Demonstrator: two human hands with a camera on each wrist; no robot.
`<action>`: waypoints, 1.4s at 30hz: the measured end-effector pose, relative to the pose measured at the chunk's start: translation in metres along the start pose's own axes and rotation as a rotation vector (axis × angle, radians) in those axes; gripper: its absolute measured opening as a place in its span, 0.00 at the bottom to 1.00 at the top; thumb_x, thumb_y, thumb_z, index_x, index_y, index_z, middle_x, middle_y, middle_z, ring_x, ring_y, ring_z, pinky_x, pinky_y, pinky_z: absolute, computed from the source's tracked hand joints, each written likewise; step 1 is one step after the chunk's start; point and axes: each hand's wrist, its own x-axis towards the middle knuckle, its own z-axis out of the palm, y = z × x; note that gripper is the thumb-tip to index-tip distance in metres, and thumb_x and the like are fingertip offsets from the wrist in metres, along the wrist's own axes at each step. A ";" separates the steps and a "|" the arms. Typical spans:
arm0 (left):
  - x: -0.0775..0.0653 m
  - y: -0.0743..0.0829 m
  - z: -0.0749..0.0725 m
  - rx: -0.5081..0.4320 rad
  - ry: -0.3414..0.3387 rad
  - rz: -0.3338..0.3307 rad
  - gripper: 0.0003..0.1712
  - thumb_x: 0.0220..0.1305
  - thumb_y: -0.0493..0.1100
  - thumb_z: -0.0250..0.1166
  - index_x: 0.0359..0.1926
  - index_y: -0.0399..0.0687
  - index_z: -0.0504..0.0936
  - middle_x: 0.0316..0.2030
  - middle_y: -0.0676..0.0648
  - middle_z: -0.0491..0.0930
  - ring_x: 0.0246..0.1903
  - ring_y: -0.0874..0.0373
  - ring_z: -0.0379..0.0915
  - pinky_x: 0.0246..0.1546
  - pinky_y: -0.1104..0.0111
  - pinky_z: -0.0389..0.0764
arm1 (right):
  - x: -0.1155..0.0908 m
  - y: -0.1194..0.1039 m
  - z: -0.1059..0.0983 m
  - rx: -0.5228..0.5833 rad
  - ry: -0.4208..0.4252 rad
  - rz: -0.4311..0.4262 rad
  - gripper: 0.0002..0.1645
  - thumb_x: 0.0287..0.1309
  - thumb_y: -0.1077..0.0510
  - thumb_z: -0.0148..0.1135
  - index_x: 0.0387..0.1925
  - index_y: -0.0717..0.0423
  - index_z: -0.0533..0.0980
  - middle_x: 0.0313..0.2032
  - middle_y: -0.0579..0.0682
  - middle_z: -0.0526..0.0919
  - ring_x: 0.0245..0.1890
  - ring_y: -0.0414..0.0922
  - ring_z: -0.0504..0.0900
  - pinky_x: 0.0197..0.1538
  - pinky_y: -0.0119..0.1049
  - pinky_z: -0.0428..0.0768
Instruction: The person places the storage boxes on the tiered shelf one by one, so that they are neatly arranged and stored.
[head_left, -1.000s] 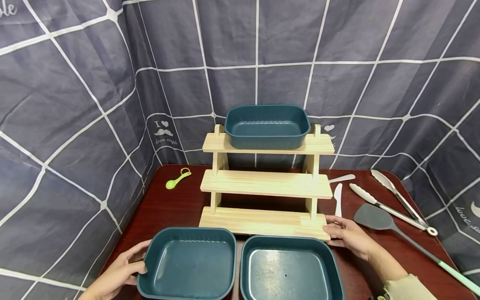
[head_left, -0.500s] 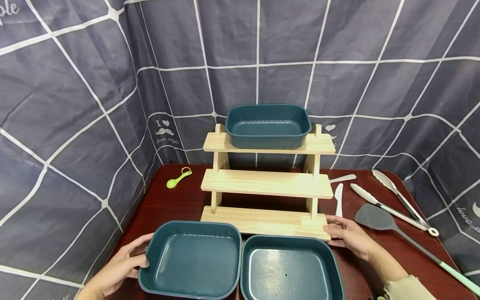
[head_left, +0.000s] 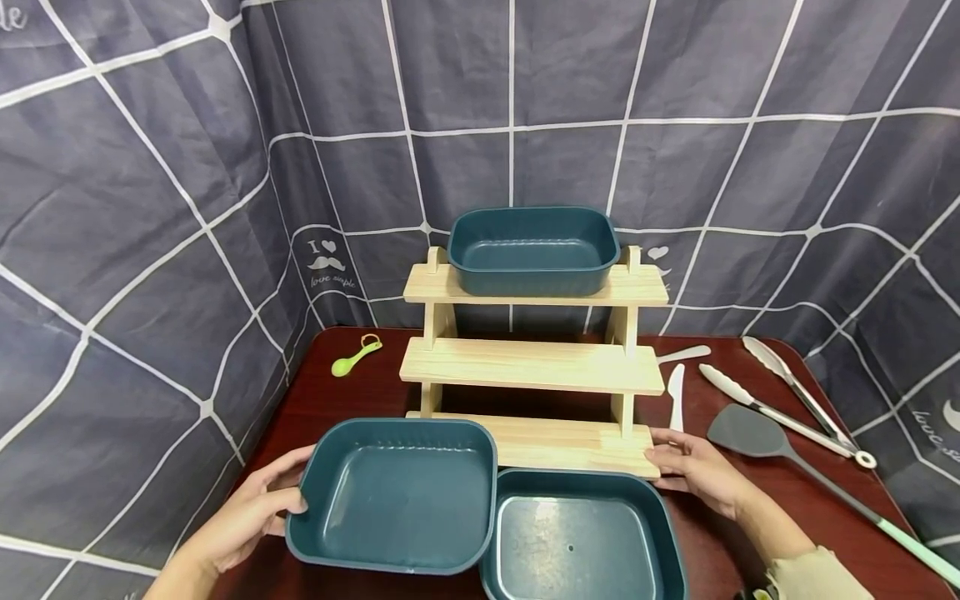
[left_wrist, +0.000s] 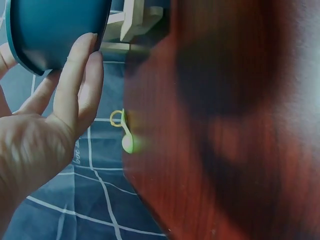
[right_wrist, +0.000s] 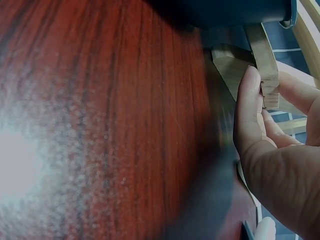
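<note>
My left hand (head_left: 243, 517) grips a dark teal plastic bin (head_left: 397, 500) by its left end, thumb at the rim and fingers along the outer wall. In the left wrist view this bin (left_wrist: 57, 30) is off the table. Its back edge covers the left part of the bottom board of a three-tier wooden shelf (head_left: 532, 362). At that shelf's front right corner, my right hand (head_left: 697, 473) pinches the end of the bottom board (right_wrist: 267, 75) between thumb and fingers. A second teal bin (head_left: 577, 542) sits in front of the shelf. A third one (head_left: 534, 279) stands on the top tier.
Right of the shelf lie a white knife (head_left: 677, 396), another white utensil (head_left: 686, 354), tongs (head_left: 795, 425) and a grey spatula (head_left: 750, 433). A green measuring spoon (head_left: 354, 358) lies on the red-brown table (head_left: 360, 400) at left. Grey gridded cloth (head_left: 570, 75) hangs behind.
My left hand has raised the left bin and moved it forward and slightly right, so it now overlaps the bottom board and the second bin's left edge in view. My right hand has stayed put.
</note>
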 end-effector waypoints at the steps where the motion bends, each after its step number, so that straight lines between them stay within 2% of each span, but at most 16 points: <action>1: 0.001 0.002 0.001 -0.003 0.002 0.005 0.38 0.61 0.29 0.56 0.72 0.53 0.70 0.56 0.42 0.80 0.44 0.43 0.83 0.41 0.42 0.86 | 0.000 0.000 0.000 0.000 0.000 -0.002 0.45 0.75 0.57 0.60 0.77 0.75 0.48 0.47 0.53 0.82 0.44 0.43 0.85 0.48 0.41 0.87; 9: 0.015 0.017 0.013 0.002 0.044 0.028 0.38 0.61 0.29 0.57 0.73 0.50 0.67 0.54 0.44 0.80 0.41 0.45 0.84 0.39 0.46 0.87 | -0.001 0.000 0.000 0.004 0.009 -0.003 0.45 0.74 0.57 0.60 0.76 0.75 0.48 0.47 0.52 0.83 0.45 0.44 0.85 0.48 0.42 0.87; 16: 0.028 0.030 0.025 0.015 0.047 0.048 0.41 0.63 0.31 0.57 0.77 0.42 0.60 0.55 0.41 0.80 0.39 0.45 0.84 0.39 0.48 0.88 | 0.000 -0.002 0.002 0.012 0.013 0.014 0.45 0.74 0.57 0.61 0.77 0.74 0.49 0.47 0.53 0.83 0.44 0.44 0.86 0.48 0.42 0.87; 20: 0.038 0.037 0.033 0.015 0.065 0.053 0.42 0.62 0.31 0.58 0.77 0.42 0.60 0.55 0.39 0.80 0.38 0.44 0.84 0.39 0.48 0.88 | 0.001 -0.002 0.002 0.015 0.012 0.018 0.44 0.75 0.57 0.60 0.76 0.74 0.49 0.47 0.52 0.83 0.44 0.44 0.86 0.48 0.42 0.87; 29: 0.068 0.055 0.058 0.025 0.077 0.063 0.41 0.61 0.32 0.60 0.76 0.45 0.64 0.58 0.35 0.78 0.39 0.43 0.85 0.41 0.45 0.87 | 0.001 0.002 0.001 0.015 -0.002 -0.007 0.44 0.76 0.58 0.58 0.77 0.75 0.46 0.47 0.51 0.83 0.44 0.43 0.86 0.48 0.41 0.87; 38: 0.098 0.069 0.083 0.019 0.063 0.081 0.40 0.60 0.31 0.61 0.75 0.45 0.66 0.58 0.35 0.78 0.40 0.46 0.84 0.40 0.48 0.87 | -0.001 0.001 0.002 0.016 0.003 -0.012 0.45 0.75 0.58 0.59 0.77 0.76 0.46 0.48 0.52 0.82 0.44 0.43 0.85 0.48 0.41 0.87; 42: 0.111 0.075 0.092 0.025 0.086 0.083 0.40 0.59 0.31 0.61 0.74 0.48 0.68 0.56 0.36 0.79 0.40 0.47 0.84 0.39 0.49 0.88 | -0.002 0.000 0.003 0.005 0.009 -0.009 0.45 0.75 0.58 0.59 0.77 0.76 0.46 0.48 0.53 0.81 0.44 0.43 0.85 0.48 0.41 0.87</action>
